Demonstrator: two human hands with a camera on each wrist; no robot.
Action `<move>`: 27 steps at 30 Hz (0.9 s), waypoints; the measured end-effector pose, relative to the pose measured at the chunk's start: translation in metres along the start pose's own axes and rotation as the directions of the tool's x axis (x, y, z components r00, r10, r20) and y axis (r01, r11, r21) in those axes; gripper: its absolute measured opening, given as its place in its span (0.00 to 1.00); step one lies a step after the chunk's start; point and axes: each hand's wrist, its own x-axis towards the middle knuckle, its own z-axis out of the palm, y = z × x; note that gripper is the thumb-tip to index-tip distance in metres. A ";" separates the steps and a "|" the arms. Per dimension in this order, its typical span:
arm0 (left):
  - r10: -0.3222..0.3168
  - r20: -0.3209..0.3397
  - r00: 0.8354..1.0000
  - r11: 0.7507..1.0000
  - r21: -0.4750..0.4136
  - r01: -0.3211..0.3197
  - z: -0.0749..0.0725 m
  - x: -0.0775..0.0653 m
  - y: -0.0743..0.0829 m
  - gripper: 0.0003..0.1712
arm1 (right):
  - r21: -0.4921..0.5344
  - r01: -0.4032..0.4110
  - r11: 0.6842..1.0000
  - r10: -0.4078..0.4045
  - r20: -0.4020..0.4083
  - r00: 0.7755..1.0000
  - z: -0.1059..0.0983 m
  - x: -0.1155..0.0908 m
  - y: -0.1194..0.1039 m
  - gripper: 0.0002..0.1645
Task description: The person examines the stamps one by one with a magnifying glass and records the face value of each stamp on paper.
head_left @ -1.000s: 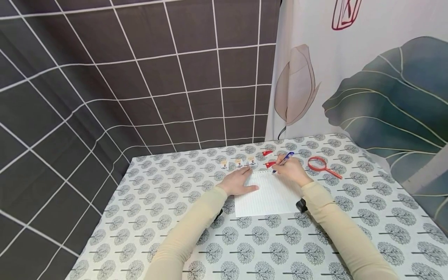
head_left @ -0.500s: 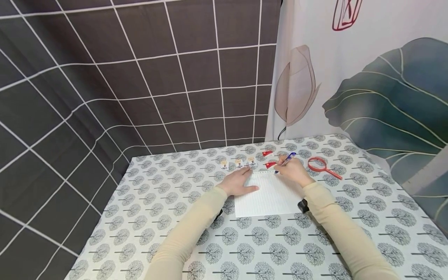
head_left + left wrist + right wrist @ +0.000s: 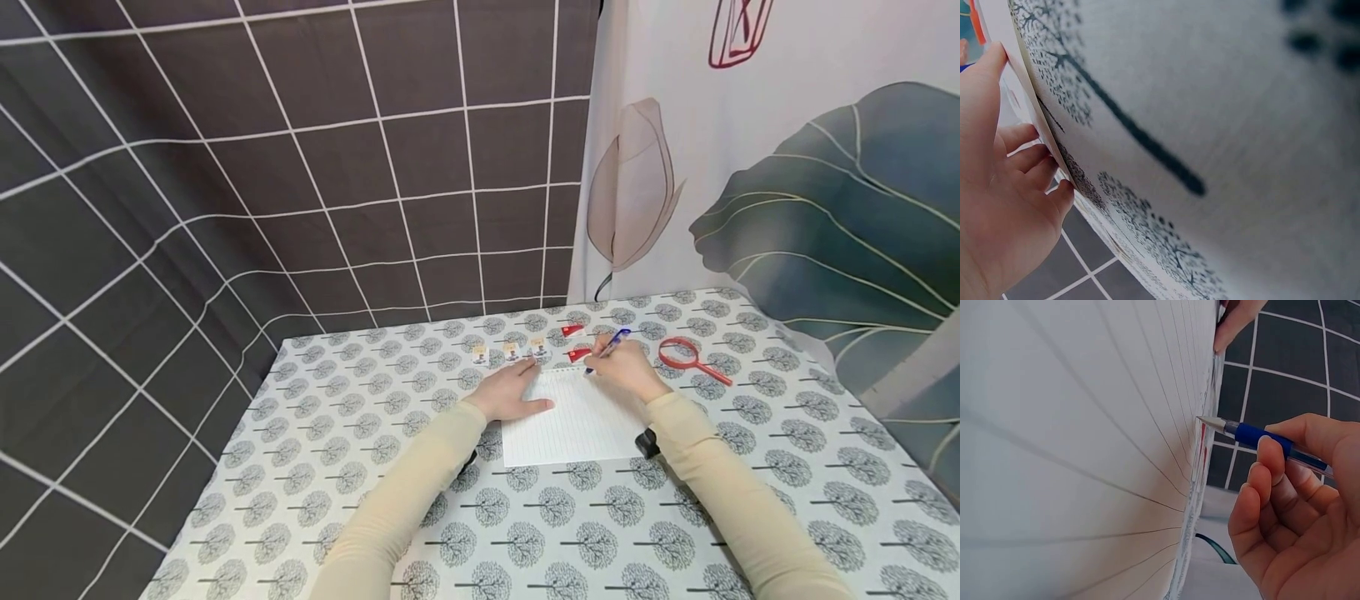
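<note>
A lined notepad (image 3: 573,429) lies on the patterned tablecloth, its spiral-bound edge at the far side. My left hand (image 3: 512,392) rests on its left part, thumb pointing right across the page and the other fingers toward the top edge. In the left wrist view the left hand (image 3: 1013,194) lies flat along the paper's edge with fingers relaxed. My right hand (image 3: 626,367) pinches a blue pen (image 3: 609,350) near the top of the page. The right wrist view has the pen's tip (image 3: 1205,419) right at the paper, with thumb and fingers around the blue grip.
Beyond the pad lie two red-and-white pieces (image 3: 577,355) and several small cards (image 3: 512,351) with orange tops. A red magnifying glass (image 3: 681,352) is to the right of my right hand. Dark gridded cloth (image 3: 420,167) hangs behind the table.
My right hand with the pen shifts slightly right, then slightly back left, near the top of the page. My left hand stays in place.
</note>
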 end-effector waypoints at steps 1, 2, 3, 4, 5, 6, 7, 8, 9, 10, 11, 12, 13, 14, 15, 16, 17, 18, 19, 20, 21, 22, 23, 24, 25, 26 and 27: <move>0.000 0.000 1.000 1.000 0.000 0.000 0.000 0.000 0.000 0.51 | 0.002 -0.003 1.000 0.003 0.001 1.000 0.000 0.000 0.000 0.09; 0.000 0.002 1.000 1.000 -0.001 0.000 0.000 0.000 0.000 0.51 | -0.003 -0.003 1.000 0.003 0.001 1.000 0.000 0.000 0.000 0.09; 0.000 0.004 1.000 1.000 -0.002 0.000 0.001 0.000 0.000 0.51 | -0.009 -0.002 1.000 0.002 0.004 1.000 -0.001 0.000 0.001 0.10; -0.001 0.006 1.000 1.000 -0.002 0.001 0.001 0.000 0.000 0.51 | -0.013 0.000 1.000 0.000 0.005 1.000 -0.001 0.000 0.001 0.10; -0.002 0.007 1.000 1.000 -0.002 0.002 0.001 0.000 0.000 0.51 | -0.018 0.004 1.000 -0.004 0.004 1.000 -0.001 0.000 0.001 0.10; -0.002 0.007 1.000 1.000 -0.003 0.002 0.001 0.000 0.000 0.51 | -0.022 0.006 1.000 -0.006 0.002 1.000 -0.001 0.000 0.002 0.10; -0.003 0.008 1.000 1.000 -0.003 0.003 0.001 0.000 0.000 0.51 | -0.024 0.008 1.000 -0.008 0.001 1.000 -0.001 0.000 0.002 0.10; -0.003 0.007 1.000 1.000 -0.002 0.003 0.001 0.000 0.000 0.51 | -0.024 0.008 1.000 -0.008 0.002 1.000 -0.001 0.000 0.002 0.10; -0.002 0.005 1.000 1.000 -0.001 0.002 0.001 0.000 0.000 0.51 | -0.020 0.007 1.000 -0.007 0.002 1.000 -0.001 0.000 0.002 0.10; -0.001 0.003 1.000 1.000 -0.002 0.001 0.001 0.000 0.000 0.51 | -0.015 0.004 1.000 -0.004 0.002 1.000 -0.001 0.000 0.002 0.10; -0.001 0.000 1.000 1.000 -0.002 0.001 0.001 0.000 0.000 0.51 | -0.011 0.002 1.000 -0.002 0.001 1.000 -0.001 0.000 0.002 0.10; -0.001 -0.001 1.000 1.000 -0.003 0.001 0.001 0.000 0.000 0.51 | -0.005 -0.002 1.000 0.002 0.001 1.000 -0.001 0.000 0.002 0.10; -0.001 -0.002 1.000 1.000 -0.004 0.001 0.000 -0.001 0.000 0.51 | 0.003 -0.006 1.000 0.006 0.002 1.000 -0.001 0.000 0.002 0.10; -0.001 -0.001 1.000 1.000 -0.003 0.001 0.000 -0.001 0.000 0.51 | 0.009 -0.004 1.000 0.004 0.003 1.000 -0.001 0.000 0.002 0.10; -0.001 0.000 1.000 1.000 -0.004 0.001 0.000 -0.001 0.000 0.51 | 0.014 -0.003 1.000 0.003 0.005 1.000 -0.002 -0.001 0.002 0.10; -0.001 0.001 1.000 1.000 -0.007 0.001 0.000 -0.001 0.000 0.51 | 0.017 -0.001 1.000 0.001 0.005 1.000 -0.002 -0.001 0.002 0.10; -0.002 0.003 1.000 1.000 -0.007 0.002 0.000 -0.001 0.000 0.51 | 0.025 0.000 1.000 0.000 0.006 1.000 -0.002 -0.001 0.002 0.10; -0.002 0.005 1.000 1.000 -0.007 0.002 0.000 -0.001 0.000 0.51 | 0.028 0.000 1.000 0.000 0.007 1.000 -0.002 -0.001 0.002 0.10; -0.002 0.005 1.000 1.000 -0.008 0.002 -0.001 -0.002 0.001 0.51 | 0.028 0.004 1.000 -0.004 0.007 1.000 -0.002 -0.002 0.002 0.10; 0.000 0.005 1.000 1.000 -0.010 0.000 -0.001 -0.002 0.001 0.51 | 0.025 0.008 1.000 -0.008 0.008 1.000 -0.002 -0.002 0.002 0.10; 0.001 0.004 1.000 1.000 -0.011 -0.001 -0.001 -0.002 0.001 0.51 | 0.018 0.009 1.000 -0.009 0.008 1.000 -0.002 -0.002 0.002 0.10; 0.002 0.003 1.000 1.000 -0.011 -0.002 -0.001 -0.002 0.001 0.51 | 0.017 0.006 1.000 -0.007 0.006 1.000 -0.001 -0.001 0.003 0.10; 0.003 0.002 1.000 1.000 -0.010 -0.003 -0.001 -0.002 0.001 0.51 | 0.017 0.007 1.000 -0.007 0.006 1.000 -0.001 -0.001 0.003 0.09; 0.004 0.002 1.000 1.000 -0.010 -0.004 -0.002 -0.002 0.001 0.51 | 0.014 0.008 1.000 -0.008 0.006 1.000 -0.001 -0.001 0.003 0.09; 0.004 0.002 1.000 1.000 -0.010 -0.004 -0.002 -0.002 0.001 0.51 | 0.013 0.011 1.000 -0.011 0.007 1.000 -0.001 -0.001 0.003 0.09; 0.004 0.003 1.000 1.000 -0.010 -0.004 -0.002 -0.002 0.001 0.51 | 0.012 0.013 1.000 -0.013 0.005 1.000 -0.001 -0.001 0.003 0.09; 0.002 0.005 1.000 1.000 -0.011 -0.002 -0.002 -0.002 0.001 0.51 | 0.011 0.014 1.000 -0.014 0.003 1.000 -0.001 -0.001 0.003 0.09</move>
